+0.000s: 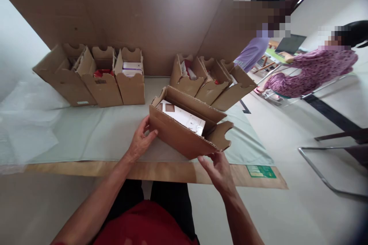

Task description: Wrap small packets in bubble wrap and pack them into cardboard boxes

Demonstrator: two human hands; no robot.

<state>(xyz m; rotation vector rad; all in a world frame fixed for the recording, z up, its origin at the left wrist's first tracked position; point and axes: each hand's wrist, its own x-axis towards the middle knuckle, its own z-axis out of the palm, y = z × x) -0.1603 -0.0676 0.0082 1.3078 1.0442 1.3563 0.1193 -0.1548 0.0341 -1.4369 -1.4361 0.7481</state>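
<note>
A long open-topped cardboard bin [178, 134] sits at an angle near the front of the table, with a white printed carton [184, 116] inside it. My left hand [142, 138] grips the bin's left end, thumb along the near side and the other fingers partly hidden behind the end. At the near right corner, my right hand [217, 168] holds the bin from below, its fingertips partly out of sight under the edge. The bin's right end has a notched flap [221, 136] that leans outward.
Behind stand two groups of cardboard bins, one at left [107, 90] and one at right [188, 84], holding small packages. A tall cardboard panel [138, 19] backs the table [109, 170]. Clear plastic sheeting [31, 122] lies left. Two people are at right, one sitting [313, 71].
</note>
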